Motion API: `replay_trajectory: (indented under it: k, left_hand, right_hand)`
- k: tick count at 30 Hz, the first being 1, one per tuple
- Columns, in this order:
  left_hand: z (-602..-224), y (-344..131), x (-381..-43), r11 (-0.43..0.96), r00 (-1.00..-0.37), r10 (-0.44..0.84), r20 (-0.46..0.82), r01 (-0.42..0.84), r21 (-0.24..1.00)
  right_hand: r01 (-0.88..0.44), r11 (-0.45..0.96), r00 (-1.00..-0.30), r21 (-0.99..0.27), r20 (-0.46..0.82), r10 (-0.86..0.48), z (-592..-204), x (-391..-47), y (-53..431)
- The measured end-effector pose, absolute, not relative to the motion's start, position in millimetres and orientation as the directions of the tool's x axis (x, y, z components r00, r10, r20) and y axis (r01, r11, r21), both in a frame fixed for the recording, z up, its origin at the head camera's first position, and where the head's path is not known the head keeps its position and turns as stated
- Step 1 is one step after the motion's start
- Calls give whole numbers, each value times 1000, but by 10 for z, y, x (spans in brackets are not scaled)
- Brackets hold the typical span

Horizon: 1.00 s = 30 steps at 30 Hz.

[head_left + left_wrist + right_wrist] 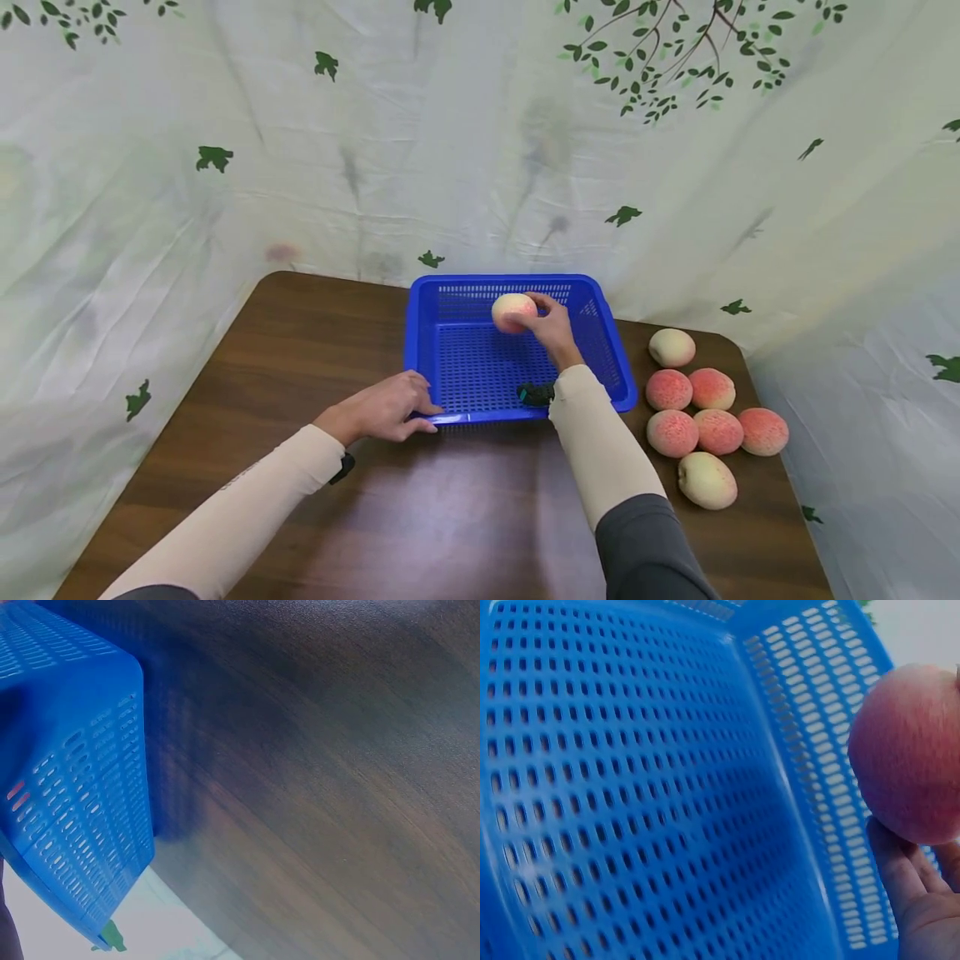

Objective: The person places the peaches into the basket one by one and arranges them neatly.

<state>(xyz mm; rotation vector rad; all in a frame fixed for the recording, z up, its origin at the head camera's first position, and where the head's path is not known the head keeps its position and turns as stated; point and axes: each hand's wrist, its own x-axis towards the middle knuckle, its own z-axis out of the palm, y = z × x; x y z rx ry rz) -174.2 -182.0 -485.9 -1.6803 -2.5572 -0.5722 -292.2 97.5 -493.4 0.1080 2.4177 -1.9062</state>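
Note:
My right hand holds a pale peach with a pink blush between thumb and fingers, over the far part of a blue plastic basket. In the right wrist view the same peach looks pinkish red, with fingers curled against its underside. The basket's slotted floor is bare below it. At the near left corner of the basket, my left hand grips the rim, fingers over the edge and thumb on the outer side. The left wrist view shows mostly the basket's slotted side wall.
Several peaches lie grouped on the brown wooden table right of the basket: red ones like this peach, plus a pale peach at the back and a yellowish peach in front. A leaf-patterned curtain hangs behind the table.

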Motion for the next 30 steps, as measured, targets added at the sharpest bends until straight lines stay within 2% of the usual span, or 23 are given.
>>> replay_trajectory:
  k: [4, 12, 24, 30]
  left_hand:
    - [-4874, -1817, -1746, 356, -421, 881, 216, 891, 283]
    - [-4858, -1809, -1739, 348, -415, 884, 216, 892, 290]
    - [-4852, -1820, -1737, 342, -411, 886, 215, 892, 297]
    - [-4845, -1831, -1726, 342, -410, 888, 211, 892, 295]
  right_hand:
    - [139, 238, -990, -961, -140, 15, -5020, -2941, 806]
    - [162, 236, -987, -958, -153, 56, -5146, -2940, 474]
    - [158, 377, -986, -913, -165, 14, -5234, -2972, 138]
    - [154, 393, -984, -907, -176, -19, -5264, -2970, 36]
